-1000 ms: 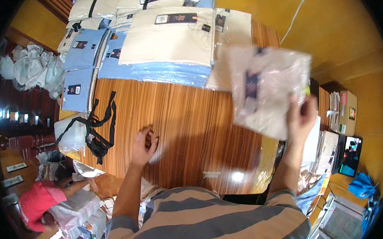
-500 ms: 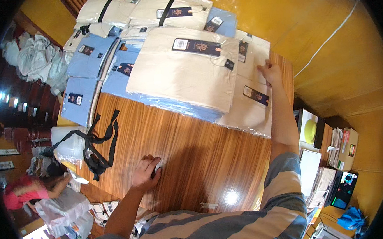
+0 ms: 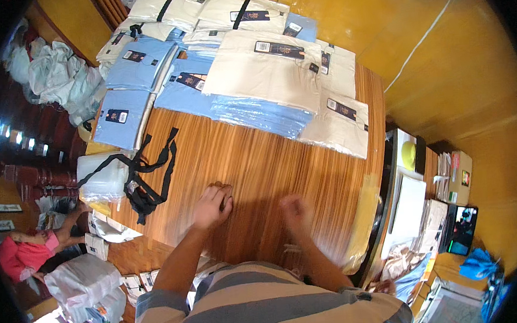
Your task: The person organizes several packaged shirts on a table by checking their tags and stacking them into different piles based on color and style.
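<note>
My left hand (image 3: 212, 206) rests low over the wooden table (image 3: 252, 162), its fingers curled. A small dark thing seems to show at its thumb, too hidden to name. My right hand (image 3: 297, 213) hangs over the table to its right, smeared by motion. Beyond both hands lie bagged, folded cream garments (image 3: 265, 69) with dark tags, stacked on bagged blue garments (image 3: 262, 117). A separate cream garment pack (image 3: 339, 121) lies at the right of the stack. Left of my left hand is a tangle of black straps (image 3: 148, 195).
Blue packs (image 3: 119, 116) and strapped cream bundles (image 3: 169, 7) fill the far left. Clear plastic bags (image 3: 102, 177) sit at the table's left edge. A person in pink (image 3: 24, 256) is at the left beside white sacks (image 3: 82, 279). A phone (image 3: 464, 229) lies on the right.
My right hand has left the cream pack at the far right and come back toward me. My left hand stays near the same spot on the table. The view has shifted slightly.
</note>
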The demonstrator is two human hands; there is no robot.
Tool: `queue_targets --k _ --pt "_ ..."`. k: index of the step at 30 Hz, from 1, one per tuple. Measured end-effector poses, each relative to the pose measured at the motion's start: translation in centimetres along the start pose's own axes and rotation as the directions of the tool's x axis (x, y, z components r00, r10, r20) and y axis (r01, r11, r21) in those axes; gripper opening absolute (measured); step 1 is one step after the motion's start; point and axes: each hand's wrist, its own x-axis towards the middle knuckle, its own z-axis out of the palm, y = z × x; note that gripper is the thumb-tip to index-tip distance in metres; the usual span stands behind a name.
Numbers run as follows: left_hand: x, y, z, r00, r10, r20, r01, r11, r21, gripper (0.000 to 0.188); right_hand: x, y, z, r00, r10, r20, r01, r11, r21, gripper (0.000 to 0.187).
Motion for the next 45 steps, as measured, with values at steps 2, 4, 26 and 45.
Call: queue_targets --k 2,4,26,45 --pt "-0.2 -0.3 -0.1 1.0 0.005 -0.013 -0.005 1.0 -0.029 0.035 -7.4 -0.6 3.5 0.874 0.234 0.425 -0.212 0.972 -0.1 0.018" --pt "-1.0 -1.0 0.1 0.997 0.041 -0.058 -0.047 0.994 -0.098 0.034 -10.3 -3.7 4.5 0.665 0.172 0.727 -0.068 0.983 -0.17 0.022" --pt "-11.0 -9.6 -10.4 0.97 0.216 0.113 -0.18 0.947 -0.266 0.017 -31.1 -3.6 6.9 0.625 0.774 -0.101 -0.698 0.496 -0.517 0.05" --pt "-35.7 -22.3 -11.7 0.626 -0.379 0.681 0.673 0.703 -0.228 0.014 -33.1 0.9 7.0 0.876 0.481 0.026 -0.349 0.671 -0.654 0.032"
